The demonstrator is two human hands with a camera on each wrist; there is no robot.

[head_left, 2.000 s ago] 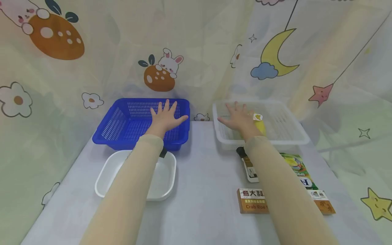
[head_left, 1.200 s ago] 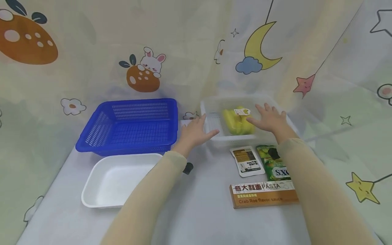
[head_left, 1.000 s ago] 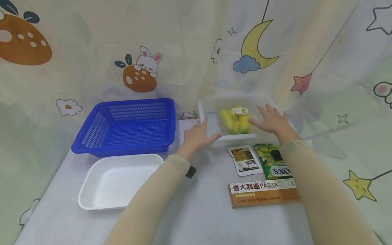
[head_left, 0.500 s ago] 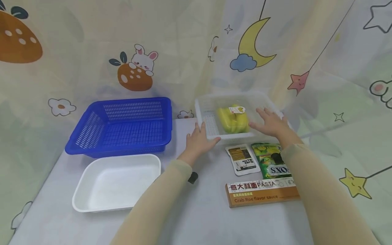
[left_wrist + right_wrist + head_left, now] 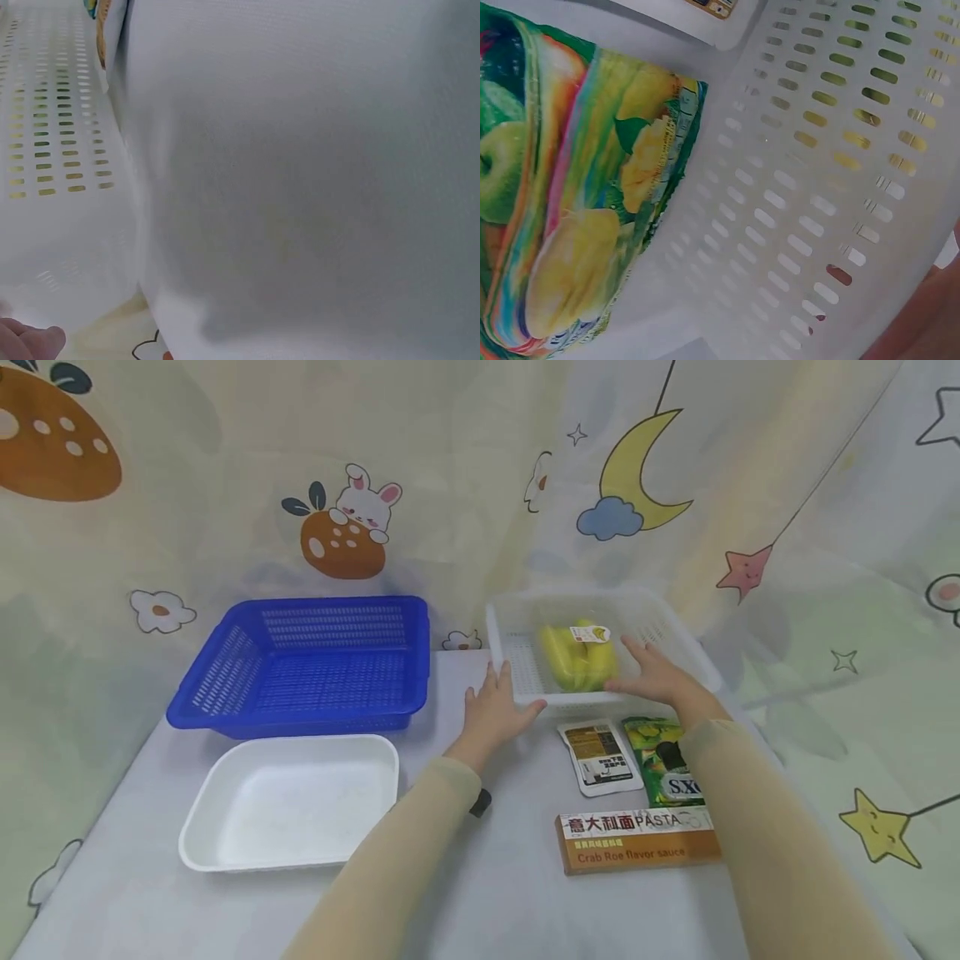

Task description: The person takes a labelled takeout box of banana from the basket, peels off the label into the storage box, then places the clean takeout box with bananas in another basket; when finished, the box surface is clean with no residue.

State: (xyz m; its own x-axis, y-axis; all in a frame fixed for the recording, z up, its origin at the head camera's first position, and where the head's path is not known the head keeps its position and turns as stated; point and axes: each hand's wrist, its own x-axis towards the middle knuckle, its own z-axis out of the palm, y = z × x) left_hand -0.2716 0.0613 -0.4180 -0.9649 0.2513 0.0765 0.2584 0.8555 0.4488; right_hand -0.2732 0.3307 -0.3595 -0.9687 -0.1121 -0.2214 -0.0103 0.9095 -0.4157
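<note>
A white perforated basket stands at the back right of the table. Inside lies a clear pack of yellow fruit with a banana label. My left hand is at the basket's front left corner, fingers spread and straight. The left wrist view shows the basket's wall and my fingertips low at the left. At the basket's front right, my right hand reaches over the rim, its thumb close beside the fruit pack. Part of this hand shows beyond the slotted wall in the right wrist view.
To the left, a blue perforated basket stands behind a white tray. In front of the white basket lie a white-edged pouch, a green fruit-print bag and a pasta box. The right sleeve partly covers the bag and box.
My left hand has moved from over the blue basket to the white basket's left corner. My right hand shifted right, uncovering the fruit pack, then lowered toward the front rim. The head view turned.
</note>
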